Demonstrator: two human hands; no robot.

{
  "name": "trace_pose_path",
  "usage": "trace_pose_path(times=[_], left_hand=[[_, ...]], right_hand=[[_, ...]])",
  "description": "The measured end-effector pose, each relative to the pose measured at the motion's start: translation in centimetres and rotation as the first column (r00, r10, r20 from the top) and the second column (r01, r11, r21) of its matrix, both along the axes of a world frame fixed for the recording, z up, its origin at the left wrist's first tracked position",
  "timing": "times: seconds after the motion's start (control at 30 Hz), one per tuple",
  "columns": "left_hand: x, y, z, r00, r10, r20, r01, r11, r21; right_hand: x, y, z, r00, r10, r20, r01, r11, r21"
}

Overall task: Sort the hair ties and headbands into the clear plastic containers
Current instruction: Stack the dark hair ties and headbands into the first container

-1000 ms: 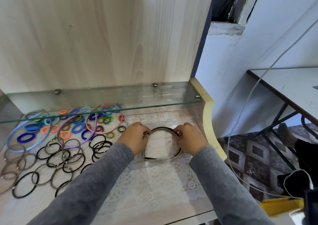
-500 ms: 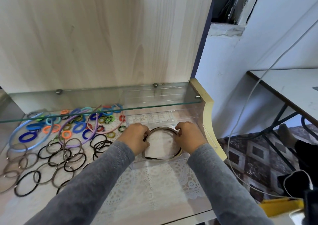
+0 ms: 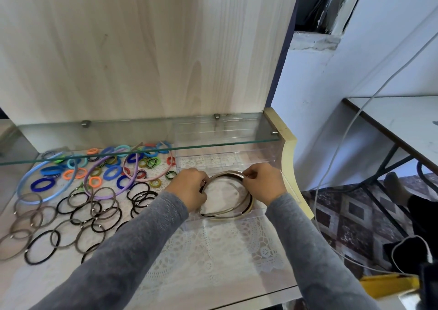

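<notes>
**Surface.** Pale wood bench (image 3: 28, 283), backed by a wood panel (image 3: 142, 49). A glass shelf (image 3: 118, 132) hangs low across its rear.

**9 o'clock.** Black and grey hair ties (image 3: 71, 217) are spread flat and overlapping. Behind them, toward 10 o'clock, lie coloured hair ties (image 3: 111, 172) and loose headbands (image 3: 111, 194), partly under the shelf.

**Centre.**
- A lace mat (image 3: 208, 250) lies bare at 6 o'clock.
- A clear plastic container (image 3: 272, 158) sits on it, its rear end under the shelf.
- Stacked headbands (image 3: 247, 203) lie inside the container, ends toward the front.
- The left hand (image 3: 189, 188) has its fingers clenched on the stack's arc at 9 o'clock.
- The right hand (image 3: 265, 183) has its fingers pinching the same arc at 2 o'clock.

**Edges.**
- The container's right wall is just beside a cream side panel (image 3: 288, 158) that ends the bench at 3 o'clock.
- The bench's front edge runs across at 6 o'clock, well apart from the container.

**Room, 3 o'clock.**
- A pale blue wall (image 3: 331, 96).
- A white cable (image 3: 336, 162) hanging down.
- A second table (image 3: 403, 115).
- A patterned floor (image 3: 350, 219).
</notes>
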State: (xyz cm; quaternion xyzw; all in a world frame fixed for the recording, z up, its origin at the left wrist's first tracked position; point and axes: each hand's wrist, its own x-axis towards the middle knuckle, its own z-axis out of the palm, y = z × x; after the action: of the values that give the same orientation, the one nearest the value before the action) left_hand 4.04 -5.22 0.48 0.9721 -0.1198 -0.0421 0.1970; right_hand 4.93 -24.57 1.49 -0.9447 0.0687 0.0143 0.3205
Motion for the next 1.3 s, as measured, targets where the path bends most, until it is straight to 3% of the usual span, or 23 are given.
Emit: trace_pose_path(times=[0.27,0.67,0.93,1.3], left_hand=[[-0.2,0.1,0.1,0.999,0.031,0.013,-0.03,0.999,-0.042],[-0.6,0.1,0.1,0.997,0.073,0.031,-0.069,0.991,-0.111],[-0.5,0.2,0.1,0.999,0.031,0.021,-0.03,0.997,-0.064],[-0.4,0.0,0.0,1.0,0.02,-0.016,-0.02,1.0,0.018]], right_hand=[[-0.8,1.0,-1.0,0.995,-0.086,0.042,0.088,0.994,-0.058],[-1.6,1.6,-1.8,0.99,-0.02,0.136,0.05,0.975,-0.217],[-1.4,1.3,-2.0,0.993,0.015,0.116,0.017,0.961,-0.275],[-1.2,0.8,-2.4,0.993,0.031,0.111,-0.004,0.972,-0.235]])
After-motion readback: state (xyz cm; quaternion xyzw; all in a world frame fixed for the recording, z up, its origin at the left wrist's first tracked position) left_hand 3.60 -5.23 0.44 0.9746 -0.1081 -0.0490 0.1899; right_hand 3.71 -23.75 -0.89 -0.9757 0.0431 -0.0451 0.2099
